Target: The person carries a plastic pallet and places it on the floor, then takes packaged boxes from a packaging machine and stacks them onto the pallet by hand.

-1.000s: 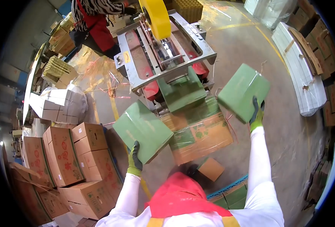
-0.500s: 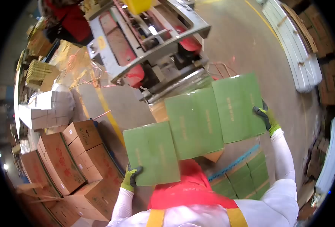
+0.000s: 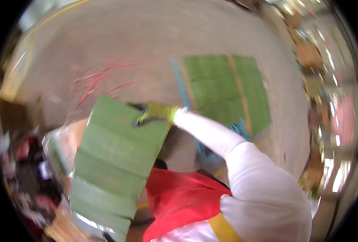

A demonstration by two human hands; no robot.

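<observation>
A long green cardboard sheet [image 3: 114, 147] with creases across it and faint printing hangs tilted in front of my body. My right hand [image 3: 154, 113], in a yellow-green glove with dark fingers, grips the sheet near its upper right corner, fingers over the green face. Only a dark gloved fingertip of my left hand [image 3: 108, 237] shows, against the sheet's lower end at the frame's bottom edge. The rest of that hand is out of sight.
On the floor ahead, a stack of green cardboard [image 3: 215, 84] lies on a blue pallet [image 3: 183, 86]. Red straps [image 3: 94, 82] are scattered on the concrete. Blurred machinery [image 3: 33, 173] is at lower left. Cartons [image 3: 308, 56] line the right side.
My view and body have swung right, away from the machine and toward the stack on the pallet. The green sheet has moved with me and now stands lengthwise.
</observation>
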